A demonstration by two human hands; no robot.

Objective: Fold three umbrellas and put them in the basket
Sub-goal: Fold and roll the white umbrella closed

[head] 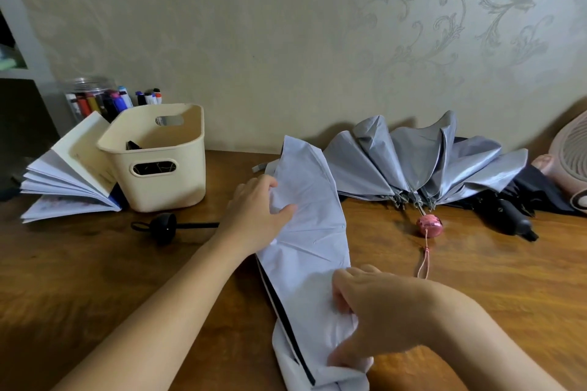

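A pale lavender umbrella [309, 232] lies collapsed along the middle of the wooden table [95, 263], its black handle [163, 227] sticking out to the left. My left hand [257, 216] grips a fold of its canopy near the upper part. My right hand [365, 311] pinches the fabric lower down, close to me. A silver umbrella [419, 159] with a pink handle [428, 225] lies fanned out at the back right. A black umbrella [514, 209] lies beside it. The cream plastic basket [158, 162] stands at the back left.
An open book [70, 181] leans against the basket's left side. A jar of markers [95, 98] stands behind it by the wall. A pink fan [568, 159] sits at the far right edge.
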